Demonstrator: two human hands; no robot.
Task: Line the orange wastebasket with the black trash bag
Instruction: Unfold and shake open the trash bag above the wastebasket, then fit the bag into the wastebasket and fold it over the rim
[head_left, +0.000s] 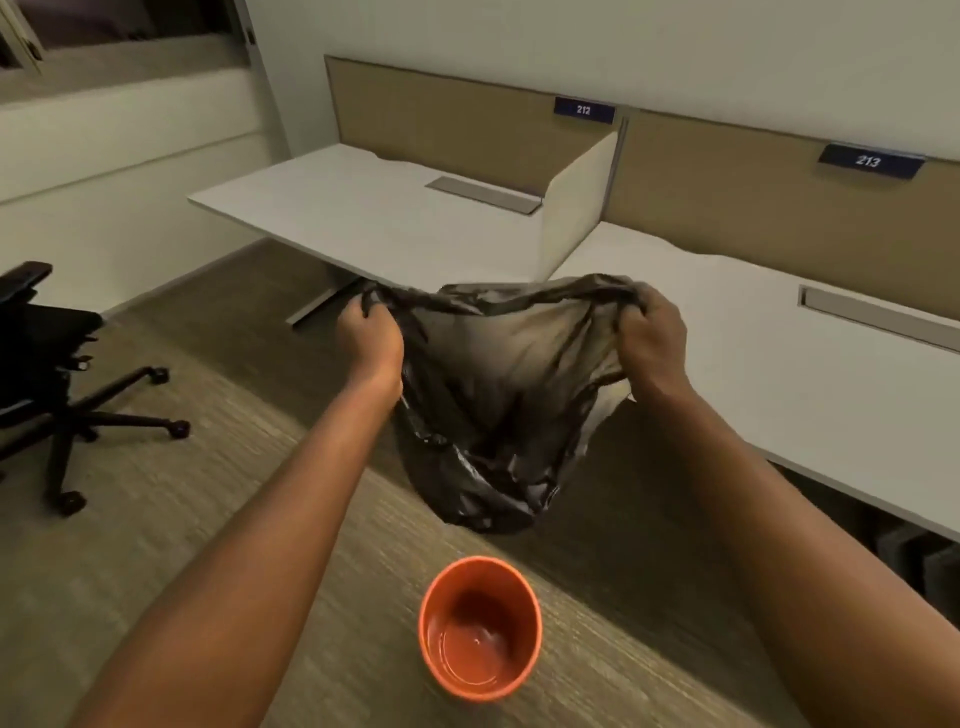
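The orange wastebasket (480, 629) stands upright on the carpet at the bottom centre, with nothing inside it. Above and beyond it hangs the black trash bag (493, 415), its mouth stretched wide between both hands. My left hand (370, 338) grips the bag's rim on the left. My right hand (652, 340) grips the rim on the right. The bag's bottom dangles clear of the basket, a little above its far rim.
Two white desks (363, 218) with tan partition panels labelled 212 and 213 run along the back and right. A black office chair (57, 374) on castors stands at the left. Carpet surrounds the basket.
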